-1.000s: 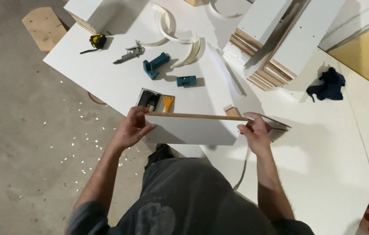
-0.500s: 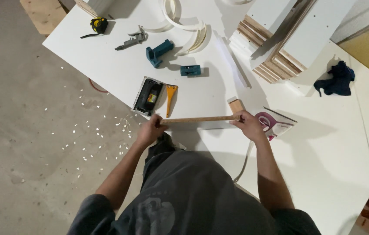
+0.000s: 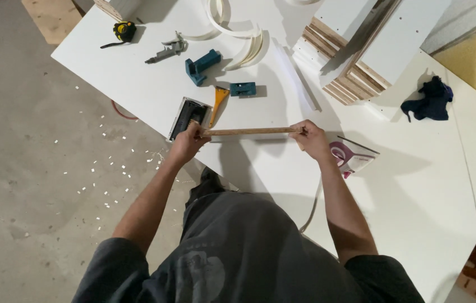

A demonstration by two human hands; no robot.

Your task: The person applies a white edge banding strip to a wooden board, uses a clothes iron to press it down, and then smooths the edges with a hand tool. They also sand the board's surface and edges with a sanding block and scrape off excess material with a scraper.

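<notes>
I hold a white board (image 3: 249, 132) on edge above the white table (image 3: 137, 78), so only its thin wooden edge shows as a horizontal strip. My left hand (image 3: 188, 140) grips its left end. My right hand (image 3: 311, 138) grips its right end. Just behind the left end lie a black sanding block (image 3: 186, 116) and an orange scraper (image 3: 217, 102).
On the table lie a teal clamp block (image 3: 201, 65), a smaller teal block (image 3: 242, 88), a grey air tool (image 3: 166, 50), a yellow tape measure (image 3: 123, 30), curled white edge banding (image 3: 238, 33), stacked white panels (image 3: 361, 50), a dark cloth (image 3: 429, 99) and a pink-and-white packet (image 3: 351, 157). Chips litter the concrete floor at left.
The board has tipped from showing its white face to standing edge-on, and both hands have moved with it farther over the table. My view has shifted slightly.
</notes>
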